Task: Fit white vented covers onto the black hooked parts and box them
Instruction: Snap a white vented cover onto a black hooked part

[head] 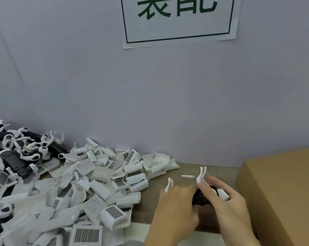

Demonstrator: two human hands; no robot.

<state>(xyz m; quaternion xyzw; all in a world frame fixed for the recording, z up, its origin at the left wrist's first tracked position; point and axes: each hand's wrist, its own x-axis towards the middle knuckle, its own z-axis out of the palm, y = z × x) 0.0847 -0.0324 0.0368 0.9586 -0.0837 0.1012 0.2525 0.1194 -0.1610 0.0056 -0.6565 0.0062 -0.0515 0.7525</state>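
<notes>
Wall [79, 77] of pale grey fills the upper view, paper sign [179, 18] with green characters at 12 o'clock. Cardboard box [283, 192] at 4 o'clock, brown, top face closed as far as visible. Heap of white vented covers [97, 183] spreads from 8 to 6 o'clock on the brown table [150, 197]; pile of black hooked parts [17, 153] with white hooks at 9 o'clock, touching the cover heap. Both hands meet at 5 o'clock, just left of the box. Left hand [175, 208], fingers curled, grips the dark end of one black hooked part [201, 197]. Right hand [226, 201] wrapped over the same part, thumb and fingers clamped on its white section; white forked hook sticks up above the thumb. Loose white clip [168, 184] just beside left hand, small white scrap [187, 176] on table beyond
</notes>
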